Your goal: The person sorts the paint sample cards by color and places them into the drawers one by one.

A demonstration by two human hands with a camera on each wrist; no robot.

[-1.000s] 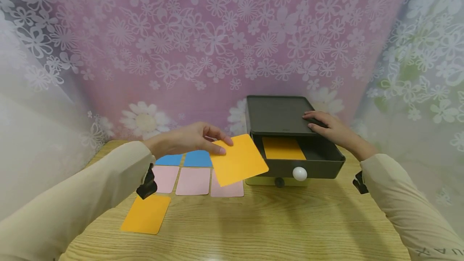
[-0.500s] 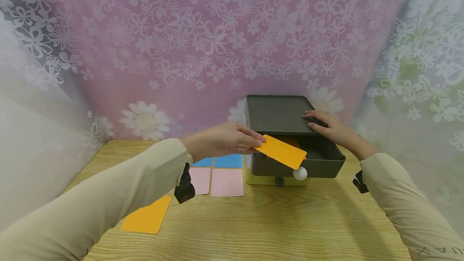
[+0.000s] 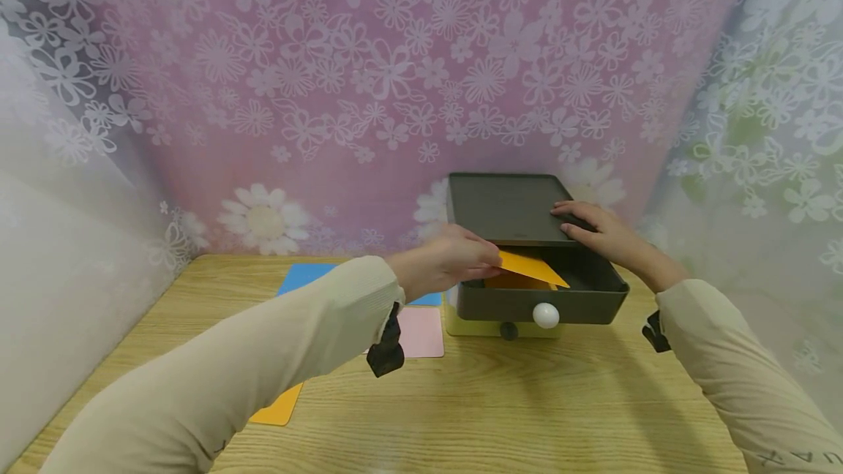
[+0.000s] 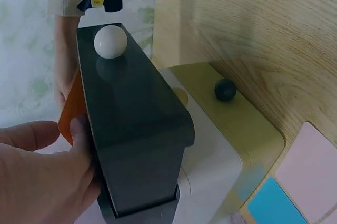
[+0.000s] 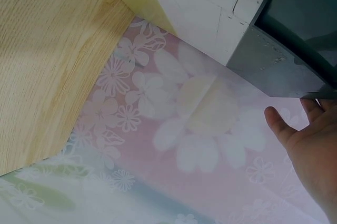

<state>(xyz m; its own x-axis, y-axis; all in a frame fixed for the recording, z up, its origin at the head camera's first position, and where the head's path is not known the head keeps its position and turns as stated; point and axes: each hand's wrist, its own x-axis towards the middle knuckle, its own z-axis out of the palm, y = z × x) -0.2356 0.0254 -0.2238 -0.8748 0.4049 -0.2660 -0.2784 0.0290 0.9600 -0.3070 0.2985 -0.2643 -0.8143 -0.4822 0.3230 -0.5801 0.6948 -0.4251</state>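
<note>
In the head view, my left hand pinches an orange square card by its left edge. The card tilts over the pulled-out dark grey drawer, which has a white round knob. Beneath it, a second orange card lies inside the drawer, partly hidden. The left wrist view shows my thumb and fingers at the held card, behind the drawer front. My right hand rests on the right edge of the cabinet's dark top, fingers extended. In the right wrist view its fingertips are partly hidden.
Below the open drawer is a closed yellow-green drawer with a dark knob. Left on the wooden table lie blue cards, a pink card and an orange card, partly covered by my left arm. A floral curtain hangs behind.
My left hand has carried the orange card rightward from above the pink cards to over the open drawer, tilting it flatter. My right hand has stayed on the cabinet top.
</note>
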